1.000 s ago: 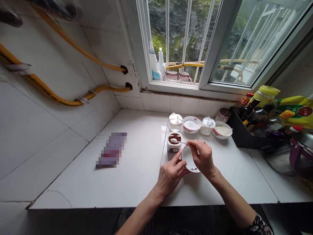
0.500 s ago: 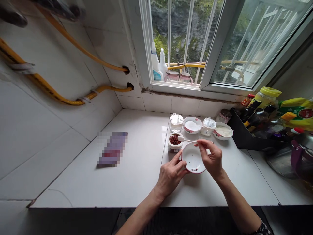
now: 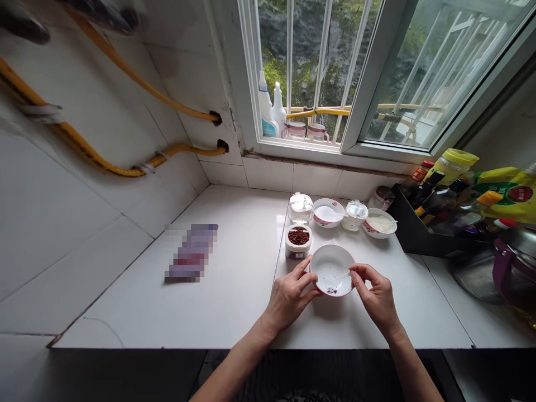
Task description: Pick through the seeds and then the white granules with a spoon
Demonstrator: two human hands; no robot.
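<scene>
My left hand [image 3: 294, 291] grips the left rim of a white bowl [image 3: 329, 259] with a pink edge, fingers and thumb closed on it. A few dark reddish bits lie low inside the bowl. My right hand [image 3: 374, 293] pinches the handle of a white spoon [image 3: 340, 276], whose head is down in the bowl near those bits. Just behind the bowl stands a jar [image 3: 298, 250] full of dark red peppercorn-like grains, its top open.
Behind the jar are a clear lidded jar [image 3: 300, 207], a bowl of white powder [image 3: 329, 214], another clear jar [image 3: 355, 215] and a bowl of pale contents [image 3: 379, 224]. A black box of bottles [image 3: 412, 231] and a metal pot [image 3: 477, 279] stand right. A blurred purple packet [image 3: 192, 254] lies left.
My right hand has moved the spoon from the jar of red grains down into the bowl. My left hand stays on the bowl's rim.
</scene>
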